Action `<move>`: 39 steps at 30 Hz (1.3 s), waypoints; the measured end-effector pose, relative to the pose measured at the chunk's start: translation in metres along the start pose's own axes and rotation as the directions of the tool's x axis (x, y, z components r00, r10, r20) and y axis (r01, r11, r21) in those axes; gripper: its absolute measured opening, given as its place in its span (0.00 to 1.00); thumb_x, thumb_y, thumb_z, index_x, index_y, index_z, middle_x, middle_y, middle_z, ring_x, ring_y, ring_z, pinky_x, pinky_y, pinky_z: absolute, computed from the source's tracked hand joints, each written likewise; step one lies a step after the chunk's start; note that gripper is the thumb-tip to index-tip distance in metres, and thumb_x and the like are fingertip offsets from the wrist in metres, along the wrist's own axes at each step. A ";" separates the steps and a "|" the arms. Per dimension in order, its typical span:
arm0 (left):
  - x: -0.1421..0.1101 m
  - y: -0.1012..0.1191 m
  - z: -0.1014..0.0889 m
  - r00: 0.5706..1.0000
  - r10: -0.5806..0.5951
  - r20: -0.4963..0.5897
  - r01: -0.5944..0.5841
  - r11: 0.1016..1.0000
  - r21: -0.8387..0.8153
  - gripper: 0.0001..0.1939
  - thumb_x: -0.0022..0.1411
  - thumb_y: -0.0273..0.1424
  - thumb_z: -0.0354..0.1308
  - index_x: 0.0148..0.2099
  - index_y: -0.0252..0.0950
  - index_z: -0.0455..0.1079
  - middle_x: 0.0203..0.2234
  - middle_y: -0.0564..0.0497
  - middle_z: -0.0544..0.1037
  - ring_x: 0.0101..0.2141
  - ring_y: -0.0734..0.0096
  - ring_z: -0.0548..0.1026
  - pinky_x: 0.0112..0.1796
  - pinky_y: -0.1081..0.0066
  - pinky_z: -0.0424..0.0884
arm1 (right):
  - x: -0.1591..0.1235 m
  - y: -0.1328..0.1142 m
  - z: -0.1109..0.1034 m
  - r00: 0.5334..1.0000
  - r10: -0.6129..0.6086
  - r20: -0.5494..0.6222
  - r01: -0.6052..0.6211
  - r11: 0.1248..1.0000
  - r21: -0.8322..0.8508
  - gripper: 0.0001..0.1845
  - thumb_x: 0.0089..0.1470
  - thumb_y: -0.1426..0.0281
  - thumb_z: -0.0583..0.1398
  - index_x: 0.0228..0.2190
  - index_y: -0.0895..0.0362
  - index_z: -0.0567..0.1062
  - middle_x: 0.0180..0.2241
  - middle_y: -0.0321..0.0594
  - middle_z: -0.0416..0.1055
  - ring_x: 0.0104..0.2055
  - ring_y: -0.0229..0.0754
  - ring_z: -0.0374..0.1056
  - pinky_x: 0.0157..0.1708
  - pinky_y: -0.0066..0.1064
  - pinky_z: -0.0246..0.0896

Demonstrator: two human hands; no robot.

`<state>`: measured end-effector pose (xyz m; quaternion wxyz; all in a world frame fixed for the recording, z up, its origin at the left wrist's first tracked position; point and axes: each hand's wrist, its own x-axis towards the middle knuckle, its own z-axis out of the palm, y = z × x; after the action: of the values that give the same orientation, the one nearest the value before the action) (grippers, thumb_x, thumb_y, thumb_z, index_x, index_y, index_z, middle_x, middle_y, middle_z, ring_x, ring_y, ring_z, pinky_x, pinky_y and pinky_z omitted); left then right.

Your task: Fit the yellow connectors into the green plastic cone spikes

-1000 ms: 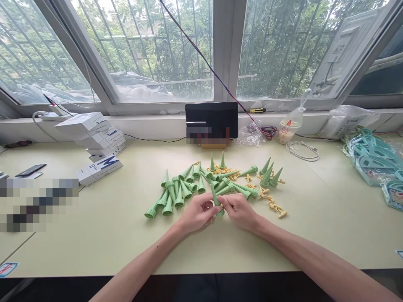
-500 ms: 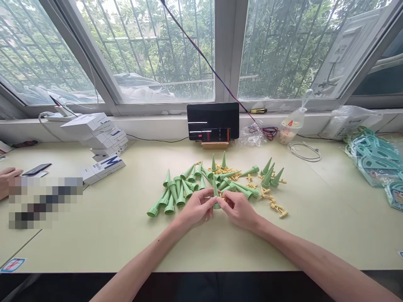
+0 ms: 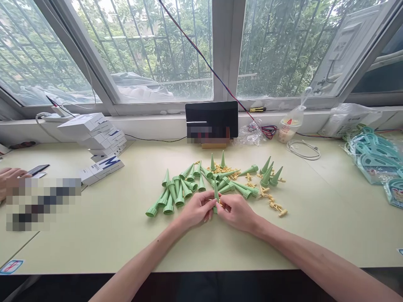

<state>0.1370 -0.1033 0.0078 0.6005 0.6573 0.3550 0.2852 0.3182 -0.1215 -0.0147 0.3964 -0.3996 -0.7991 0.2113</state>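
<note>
My left hand (image 3: 197, 208) is closed around a green plastic watering spike (image 3: 216, 189), which stands upright with its tip pointing up. My right hand (image 3: 236, 210) pinches at the near side of the same spike, and a small yellow valve (image 3: 220, 203) shows between its fingers and the spike. How deep the valve sits is hidden by my fingers. Just beyond my hands lies a heap of green spikes (image 3: 179, 197), many on their sides. Loose yellow valves (image 3: 227, 171) are piled behind it, and more valves (image 3: 277, 207) are scattered to the right.
Several spikes (image 3: 267, 175) stand upright at the right. A tablet (image 3: 211, 113) leans at the back. White boxes (image 3: 102, 167) are stacked on the left, near another person's hand (image 3: 11, 180). A bagged cup (image 3: 287, 129), a coiled cable (image 3: 302, 151) and wrapped teal items (image 3: 373, 155) lie right.
Both hands stay together at the spike, with the right fingers shifted slightly against it. At the left, the other person's hand has moved right, to the dark flat object. The view has shifted slightly.
</note>
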 end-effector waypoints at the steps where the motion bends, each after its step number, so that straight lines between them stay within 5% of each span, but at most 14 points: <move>1: 0.000 0.001 0.000 1.000 -0.004 0.009 0.004 1.000 -0.008 0.19 0.66 0.45 0.58 0.39 0.31 0.73 0.23 0.53 0.72 0.16 0.81 0.66 0.17 0.80 0.60 | 0.000 -0.001 0.000 1.000 -0.012 0.004 0.012 1.000 -0.003 0.18 0.57 0.71 0.55 0.20 0.55 0.54 0.18 0.30 0.55 0.20 0.33 0.48 0.22 0.28 0.44; 31: 0.000 -0.001 -0.003 0.998 -0.026 0.057 0.028 0.999 -0.033 0.20 0.66 0.45 0.58 0.32 0.33 0.69 0.17 0.55 0.70 0.15 0.82 0.63 0.17 0.79 0.57 | 0.000 -0.004 0.000 0.998 0.009 0.066 -0.008 1.000 -0.030 0.16 0.57 0.72 0.56 0.21 0.55 0.55 0.20 0.30 0.55 0.22 0.32 0.48 0.24 0.28 0.43; 39: 0.001 0.002 -0.006 0.997 -0.029 -0.077 0.030 0.999 0.014 0.19 0.67 0.46 0.55 0.34 0.35 0.67 0.14 0.58 0.66 0.14 0.79 0.64 0.18 0.77 0.62 | 0.002 -0.004 -0.006 0.996 0.079 -0.032 -0.077 0.995 0.067 0.19 0.61 0.67 0.57 0.21 0.55 0.58 0.19 0.29 0.55 0.22 0.33 0.50 0.25 0.28 0.46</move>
<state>0.1330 -0.0985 0.0101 0.5859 0.6449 0.3895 0.2985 0.3203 -0.1220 -0.0078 0.4144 -0.4210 -0.7685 0.2458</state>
